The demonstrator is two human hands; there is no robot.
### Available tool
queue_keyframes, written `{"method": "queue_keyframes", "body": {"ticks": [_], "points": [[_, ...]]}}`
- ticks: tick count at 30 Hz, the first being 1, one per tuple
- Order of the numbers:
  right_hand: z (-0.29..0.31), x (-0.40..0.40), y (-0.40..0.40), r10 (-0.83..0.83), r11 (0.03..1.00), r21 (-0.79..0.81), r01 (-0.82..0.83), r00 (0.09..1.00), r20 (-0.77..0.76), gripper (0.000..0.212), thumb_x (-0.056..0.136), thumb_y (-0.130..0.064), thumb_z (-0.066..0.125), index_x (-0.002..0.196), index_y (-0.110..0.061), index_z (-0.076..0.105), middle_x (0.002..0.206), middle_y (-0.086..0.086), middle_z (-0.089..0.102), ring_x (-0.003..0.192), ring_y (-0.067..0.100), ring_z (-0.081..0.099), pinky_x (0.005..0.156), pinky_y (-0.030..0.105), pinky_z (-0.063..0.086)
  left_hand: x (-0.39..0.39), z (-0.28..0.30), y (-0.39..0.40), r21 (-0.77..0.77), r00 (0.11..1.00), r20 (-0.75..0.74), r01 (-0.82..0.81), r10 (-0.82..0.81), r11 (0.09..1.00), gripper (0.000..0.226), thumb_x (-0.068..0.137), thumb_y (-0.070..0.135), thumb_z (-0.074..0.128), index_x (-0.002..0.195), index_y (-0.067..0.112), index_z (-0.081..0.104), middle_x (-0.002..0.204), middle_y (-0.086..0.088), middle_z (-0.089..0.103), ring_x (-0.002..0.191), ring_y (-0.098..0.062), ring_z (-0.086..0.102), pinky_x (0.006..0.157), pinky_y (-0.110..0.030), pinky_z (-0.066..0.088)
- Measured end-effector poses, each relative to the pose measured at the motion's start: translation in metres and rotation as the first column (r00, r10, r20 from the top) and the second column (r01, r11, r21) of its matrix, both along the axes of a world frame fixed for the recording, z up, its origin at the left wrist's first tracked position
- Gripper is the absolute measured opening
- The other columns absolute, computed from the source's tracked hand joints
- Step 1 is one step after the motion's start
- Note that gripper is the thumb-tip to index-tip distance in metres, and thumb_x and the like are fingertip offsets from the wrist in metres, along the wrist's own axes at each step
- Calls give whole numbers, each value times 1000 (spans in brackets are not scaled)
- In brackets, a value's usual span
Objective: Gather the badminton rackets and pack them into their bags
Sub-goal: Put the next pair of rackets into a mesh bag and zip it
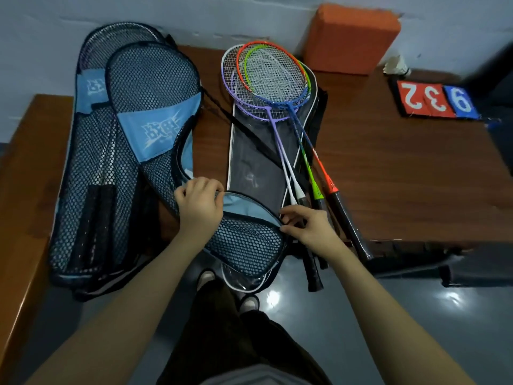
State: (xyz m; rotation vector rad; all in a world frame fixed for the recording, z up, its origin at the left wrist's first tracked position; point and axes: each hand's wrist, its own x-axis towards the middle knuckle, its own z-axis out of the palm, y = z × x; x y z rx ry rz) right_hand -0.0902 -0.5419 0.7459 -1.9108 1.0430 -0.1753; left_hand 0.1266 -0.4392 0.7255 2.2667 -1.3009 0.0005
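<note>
A blue mesh racket bag [155,87] lies across the wooden table, its lower end [247,240] unzipped. My left hand [198,204] pinches the bag's rim at the opening. My right hand [308,226] grips the zipper edge on the other side. Left of it a second mesh bag [91,173] holds rackets with black grips. To the right, several loose rackets [272,81] in orange, green, purple and white lie stacked on a flat black bag [255,162], their handles [349,226] reaching over the table edge.
An orange foam block [349,40] leans on the wall at the back. A shuttlecock [397,66] and a flip scoreboard [435,100] with red and blue number cards sit at the right. The table's front edge [416,243] drops to a shiny grey floor; my feet stand below.
</note>
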Motion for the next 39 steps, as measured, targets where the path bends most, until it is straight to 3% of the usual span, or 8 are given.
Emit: {"method": "queue_keyframes", "body": {"ticks": [5, 11, 14, 17, 20, 23, 33, 39], "points": [[-2, 8, 9, 86, 971, -200, -131, 972, -218, 17, 80, -21, 70, 97, -19, 68, 77, -12, 61, 87, 15, 63, 96, 38, 30, -8, -2, 0, 21, 994, 74, 78, -80, 997, 11, 81, 19, 51, 82, 14, 61, 82, 0, 59, 87, -26, 57, 80, -33, 23], [0, 17, 19, -99, 995, 19, 97, 990, 105, 5, 79, -7, 70, 84, -7, 71, 74, 0, 68, 72, 12, 63, 76, 26, 51, -38, -4, 8, -14, 935, 62, 352, -350, 936, 24, 84, 37, 50, 91, 23, 68, 93, 8, 66, 106, -15, 50, 88, -32, 21], [9, 24, 18, -86, 996, 42, 78, 971, 224, 5, 79, -4, 70, 84, -6, 72, 74, -2, 67, 71, 7, 62, 73, 19, 49, -44, 8, 10, -141, 968, -22, 245, -250, 959, 18, 83, 35, 54, 79, 24, 68, 82, 10, 64, 98, -12, 48, 83, -27, 15], [8, 20, 13, 11, 1000, -2, -11, 974, 226, 8, 79, -12, 72, 87, -12, 72, 82, -1, 68, 79, 10, 63, 79, 26, 49, -37, 11, 13, -166, 984, 21, 177, -176, 970, 18, 82, 32, 55, 75, 22, 69, 80, 8, 64, 95, -12, 48, 82, -27, 17], [-8, -2, 7, 77, 974, -215, -72, 997, 14, 16, 80, -30, 71, 96, -28, 69, 95, -14, 63, 97, 6, 54, 89, 31, 26, -25, 10, 19, -158, 993, 40, 120, -115, 980, 19, 82, 29, 55, 76, 18, 69, 80, 4, 65, 95, -15, 50, 85, -29, 21], [-23, -27, 9, -22, 906, -414, -89, 967, -256, 33, 81, -38, 68, 112, -28, 62, 109, -10, 57, 109, 14, 46, 81, 25, 14, -20, 7, 21, -112, 993, 61, 105, -98, 988, 22, 82, 28, 54, 75, 14, 69, 77, 2, 65, 88, -23, 57, 86, -33, 25], [-36, -38, 28, -222, 894, -446, 51, 914, -340, 76, 70, -49, 74, 134, -22, 41, 127, 5, 43, 121, 25, 37, 100, 42, 22, -36, -10, 15, 3, 991, 112, 80, -80, 997, 21, 82, 24, 55, 75, 11, 70, 75, -3, 63, 79, -29, 58, 82, -37, 26], [-38, -36, 25, -182, 876, -481, -46, 891, -416, 79, 72, -51, 69, 136, -19, 37, 128, 6, 49, 119, 27, 42, 98, 41, 24, -61, -12, 11, -44, 964, 115, 248, -242, 968, 21, 80, 23, 58, 95, 10, 66, 96, -6, 63, 97, -26, 54, 85, -37, 27]]}}
